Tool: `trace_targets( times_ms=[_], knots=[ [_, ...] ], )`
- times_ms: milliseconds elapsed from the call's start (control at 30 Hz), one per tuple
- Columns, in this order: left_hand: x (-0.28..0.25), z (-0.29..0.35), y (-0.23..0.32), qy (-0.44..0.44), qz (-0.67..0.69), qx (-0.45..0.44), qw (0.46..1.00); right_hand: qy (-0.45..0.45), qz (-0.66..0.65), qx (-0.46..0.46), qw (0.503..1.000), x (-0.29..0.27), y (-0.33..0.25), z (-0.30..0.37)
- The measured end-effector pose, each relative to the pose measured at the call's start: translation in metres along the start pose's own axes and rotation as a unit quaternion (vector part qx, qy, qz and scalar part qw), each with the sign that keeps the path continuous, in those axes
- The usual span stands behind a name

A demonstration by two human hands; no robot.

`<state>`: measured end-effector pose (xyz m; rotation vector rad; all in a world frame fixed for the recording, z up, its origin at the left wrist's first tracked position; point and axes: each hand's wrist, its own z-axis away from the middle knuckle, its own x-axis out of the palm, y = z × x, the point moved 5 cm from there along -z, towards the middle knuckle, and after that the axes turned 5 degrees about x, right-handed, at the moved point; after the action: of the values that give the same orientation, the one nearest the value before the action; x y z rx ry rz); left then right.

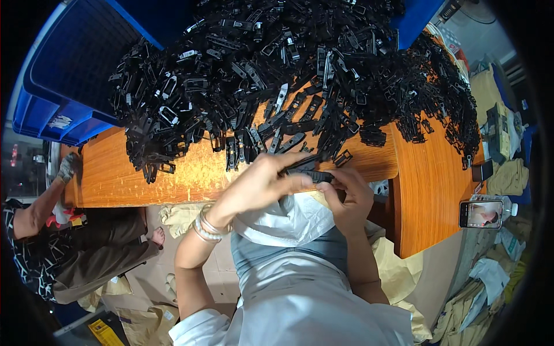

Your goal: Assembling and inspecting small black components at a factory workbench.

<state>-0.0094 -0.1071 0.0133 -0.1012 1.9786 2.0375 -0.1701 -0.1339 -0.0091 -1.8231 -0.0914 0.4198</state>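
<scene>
My left hand (pixel 266 183), with bangles on its wrist, reaches over the near edge of the wooden table, its thumb and index finger closed about the left end of a small black plastic clip-like part (pixel 318 175). On the part's right end, the thumb and fingers of my right hand (pixel 351 197) are pinched. The part lies level between both hands, above a white plastic sheet (pixel 291 222) on my lap. Just beyond my fingers, loose black parts (pixel 293 140) of similar shape lie spread out, some beside a lone one (pixel 343 158) near the edge.
A large heap of black parts (pixel 254 63) covers the table's far side (pixel 179 187). Blue crates (pixel 69 75) stand at the left and back. A lit phone (pixel 481 214) stands at the right. At left, another person's gloved hand (pixel 68 167) touches the table end. Sacks (pixel 141 323) lie on the floor.
</scene>
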Motion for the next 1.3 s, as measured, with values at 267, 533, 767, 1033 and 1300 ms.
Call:
trace_targets(
  times_ms=[267, 533, 767, 1033, 1300],
  knots=[
    [0.003, 0.026, 0.005, 0.044, -0.146, 0.116, 0.981, -0.072, -0.015, 0.026, 0.997, 0.011, -0.013, -0.006],
    [0.006, 0.032, -0.002, 0.023, -0.093, 0.111, 0.989, -0.115, -0.039, 0.041, 0.992, 0.017, -0.004, 0.000],
    [0.002, 0.048, -0.016, 0.075, -0.088, 0.186, 0.976, -0.189, -0.158, 0.171, 0.954, 0.027, 0.007, 0.006],
    [-0.084, 0.062, -0.049, 0.394, -0.464, -0.024, 0.793, -0.255, -0.071, 0.109, 0.958, 0.036, 0.011, 0.021],
    [-0.085, 0.077, -0.039, 0.481, -0.397, 0.033, 0.781, 0.060, 0.221, -0.052, 0.972, -0.020, 0.014, -0.008]
  ],
)
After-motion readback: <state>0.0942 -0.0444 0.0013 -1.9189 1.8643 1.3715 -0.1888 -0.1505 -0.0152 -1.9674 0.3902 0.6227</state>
